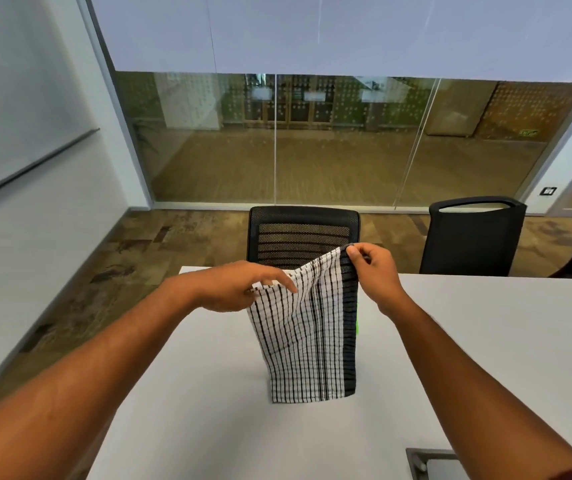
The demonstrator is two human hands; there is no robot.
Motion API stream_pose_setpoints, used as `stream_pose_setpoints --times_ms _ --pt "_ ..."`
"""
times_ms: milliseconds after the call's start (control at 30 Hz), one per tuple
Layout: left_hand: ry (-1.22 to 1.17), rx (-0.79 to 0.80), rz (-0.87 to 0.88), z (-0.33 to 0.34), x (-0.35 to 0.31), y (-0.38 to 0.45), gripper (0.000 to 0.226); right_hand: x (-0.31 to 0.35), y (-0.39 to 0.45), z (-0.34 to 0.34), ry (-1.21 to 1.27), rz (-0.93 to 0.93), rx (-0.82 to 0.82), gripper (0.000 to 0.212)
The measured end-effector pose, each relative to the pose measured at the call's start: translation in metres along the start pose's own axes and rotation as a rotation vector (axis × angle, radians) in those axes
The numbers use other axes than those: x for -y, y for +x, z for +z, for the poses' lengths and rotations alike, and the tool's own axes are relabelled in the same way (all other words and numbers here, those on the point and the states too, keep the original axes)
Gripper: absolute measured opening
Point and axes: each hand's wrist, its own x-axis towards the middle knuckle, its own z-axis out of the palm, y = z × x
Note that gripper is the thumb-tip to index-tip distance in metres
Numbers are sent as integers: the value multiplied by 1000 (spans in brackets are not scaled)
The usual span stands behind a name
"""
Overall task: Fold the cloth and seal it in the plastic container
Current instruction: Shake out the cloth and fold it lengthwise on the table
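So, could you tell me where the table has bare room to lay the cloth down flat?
Bare tabletop lies right of the cloth, toward the far edge by the chairs. Another patch lies left of it, under the left hand. The near right is tighter, by the cable hatch. The right hand holds the cloth's top corner.

Behind the hanging cloth (307,327) only a thin bright-green sliver (357,328) shows at its right edge — what it belongs to cannot be told. The left hand (239,287) has its fingertips tucked behind the cloth's top edge. At the lower right of the frame, a grey panel (433,464) set in the desk (191,410) is cut off — as are both forearms.
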Motion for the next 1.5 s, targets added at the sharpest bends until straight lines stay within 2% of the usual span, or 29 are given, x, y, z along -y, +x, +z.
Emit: stream_pose_setpoints --times_ms 67,133,333,500,567,667,733,833,1033,1267,1400,1500 --pt "124 99 -46 -6 -7 6 83 -1 1 2 -21 -11 21 23" --pt "201 128 -105 -9 -11 12 85 -2 0 3 -34 -19 33 23" --pt "163 30 -178 -10 -2 21 77 -5 -2 1 -58 -29 41 23" --pt "134 50 -246 -8 -1 22 81 -8 -4 0 -105 -67 54 21" --pt "9 75 -294 -10 -2 26 83 -9 -5 1 -108 -81 43 22" --pt "-443 105 -376 -14 -3 29 85 -10 -10 3 -95 -131 26 21" --pt "-679 70 -403 -15 -2 30 85 -11 -17 7 -60 -193 25 19" --pt "-862 7 -423 -13 -2 33 87 -11 -31 18 1 -273 7 17" --pt "-1022 -90 -405 -3 -11 46 90 -6 -55 47 -73 -478 2 18" --pt "-1082 -87 -385 -2 -16 43 89 -3 -62 53 -331 -696 -9 28" --pt "-1076 -95 -395 -1 -18 41 86 -4 -65 55 -343 -710 2 29" --pt "-1037 -85 -375 2 -19 40 87 -5 -66 57 -233 -653 -20 24"
